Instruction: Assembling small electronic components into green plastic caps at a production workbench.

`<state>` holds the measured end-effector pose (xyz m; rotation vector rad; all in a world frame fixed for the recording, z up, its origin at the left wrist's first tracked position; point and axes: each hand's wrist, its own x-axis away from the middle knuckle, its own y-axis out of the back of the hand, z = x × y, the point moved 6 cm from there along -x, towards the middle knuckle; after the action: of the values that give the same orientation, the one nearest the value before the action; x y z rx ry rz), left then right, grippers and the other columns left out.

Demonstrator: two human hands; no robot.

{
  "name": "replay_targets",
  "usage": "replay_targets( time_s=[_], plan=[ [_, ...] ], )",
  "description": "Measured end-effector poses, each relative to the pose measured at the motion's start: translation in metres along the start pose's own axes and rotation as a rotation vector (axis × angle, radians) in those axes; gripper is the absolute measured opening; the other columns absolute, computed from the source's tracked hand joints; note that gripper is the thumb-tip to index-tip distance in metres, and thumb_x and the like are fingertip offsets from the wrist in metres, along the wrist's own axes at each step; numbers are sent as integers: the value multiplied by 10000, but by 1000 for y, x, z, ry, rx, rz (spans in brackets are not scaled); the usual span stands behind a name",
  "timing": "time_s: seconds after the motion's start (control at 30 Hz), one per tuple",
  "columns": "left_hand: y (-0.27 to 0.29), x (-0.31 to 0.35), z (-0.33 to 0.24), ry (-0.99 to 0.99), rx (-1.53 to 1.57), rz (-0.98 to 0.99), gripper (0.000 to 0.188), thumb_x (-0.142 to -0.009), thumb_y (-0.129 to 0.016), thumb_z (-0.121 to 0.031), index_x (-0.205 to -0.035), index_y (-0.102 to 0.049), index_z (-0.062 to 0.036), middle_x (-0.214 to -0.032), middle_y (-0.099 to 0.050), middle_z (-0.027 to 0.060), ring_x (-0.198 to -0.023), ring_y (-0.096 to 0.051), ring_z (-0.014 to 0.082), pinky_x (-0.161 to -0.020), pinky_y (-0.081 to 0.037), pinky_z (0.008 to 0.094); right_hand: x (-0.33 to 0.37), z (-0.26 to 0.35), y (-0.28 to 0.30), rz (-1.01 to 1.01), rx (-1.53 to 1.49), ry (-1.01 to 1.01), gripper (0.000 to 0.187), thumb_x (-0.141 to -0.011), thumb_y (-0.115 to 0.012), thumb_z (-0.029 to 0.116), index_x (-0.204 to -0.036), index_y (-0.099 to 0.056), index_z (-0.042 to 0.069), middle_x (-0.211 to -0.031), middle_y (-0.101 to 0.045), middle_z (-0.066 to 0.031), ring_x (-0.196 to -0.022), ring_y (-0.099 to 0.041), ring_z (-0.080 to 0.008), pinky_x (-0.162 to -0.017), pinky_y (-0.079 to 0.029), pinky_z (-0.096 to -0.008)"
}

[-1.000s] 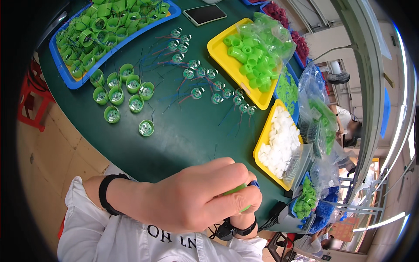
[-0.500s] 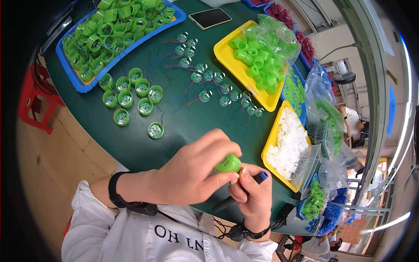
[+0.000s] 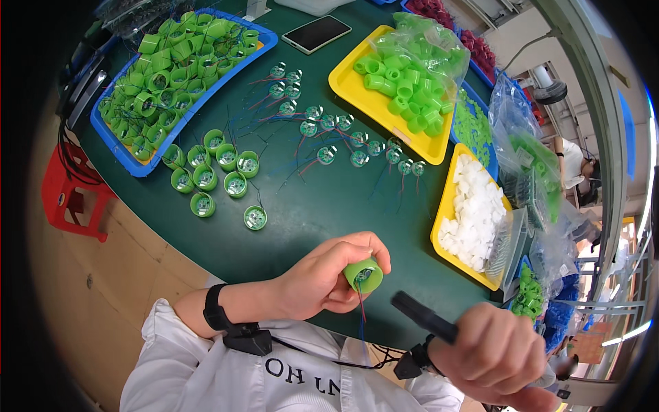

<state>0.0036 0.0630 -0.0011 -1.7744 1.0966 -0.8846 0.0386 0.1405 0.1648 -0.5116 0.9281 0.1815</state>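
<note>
My left hand (image 3: 312,278) is closed around a green plastic cup (image 3: 375,280) near the table's front edge. The cup's mouth is turned toward me and shows a small round circuit board (image 3: 362,275) inside, with red and blue wires hanging out. At lower right, my right hand (image 3: 491,353) makes a fist around a black stick-shaped tool (image 3: 419,313); its free end points toward the cup, apart from it. Beyond my left hand stand several green cups with boards inside (image 3: 204,177). Loose round boards with wires (image 3: 326,154) lie in rows on the green table (image 3: 295,206).
A blue tray (image 3: 115,152) of wired green cups stands far left. Yellow trays hold green rings (image 3: 405,88) and white pieces (image 3: 472,209) on the right. A phone (image 3: 316,34) lies at the back. A red stool (image 3: 72,196) stands left of the table.
My hands have moved apart: the right went right and down with the black tool. The green cup in my left hand has turned, its open end and wires now showing.
</note>
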Motion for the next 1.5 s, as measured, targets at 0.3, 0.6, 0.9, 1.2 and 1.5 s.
replay_targets(
  time_s=[0.3,0.6,0.9,1.2,1.5],
  plan=[
    [-12,5,-4,-171,-290,-201,308,-884,-335,-274,-846,-497,-15,-595,-430,4,-436,-299,48,-399,-221,204,20,-26,1,-6,123,-165,566,-935,-421,364,-446,-280,117,-351,-301,34,-245,-260,-72,-258,-149,-208],
    [9,1,7,-320,-354,-456,243,-902,-335,-142,-747,-474,-17,-548,-393,-5,-448,-341,51,-389,-262,215,41,-50,31,-136,101,-329,499,-888,-417,326,-490,-284,56,-419,-311,-26,-331,-279,-150,-335,-217,-284],
    [29,12,-1,-200,-332,-412,254,-940,-330,-225,-857,-495,-51,-610,-399,-6,-480,-293,46,-414,-211,205,44,-60,28,-94,136,-318,581,-919,-407,419,-484,-264,61,-411,-319,-19,-311,-267,-138,-324,-199,-276],
    [49,122,-39,-657,-615,-238,410,-734,-608,140,-1028,-382,-35,-1106,-503,185,-1014,-543,247,-847,-488,349,42,-52,47,-189,146,-771,376,-836,-635,256,-580,-462,42,-508,-460,3,-405,-376,-59,-397,-290,-216],
    [64,169,-50,-808,-1881,-1189,448,-545,-772,-45,-959,-605,-5,-928,-524,126,-790,-477,247,-687,-410,347,114,-186,29,441,877,-1169,590,-734,-692,99,-1208,-384,-70,-811,-630,-135,-654,-625,-250,-653,-494,-348]
  ],
)
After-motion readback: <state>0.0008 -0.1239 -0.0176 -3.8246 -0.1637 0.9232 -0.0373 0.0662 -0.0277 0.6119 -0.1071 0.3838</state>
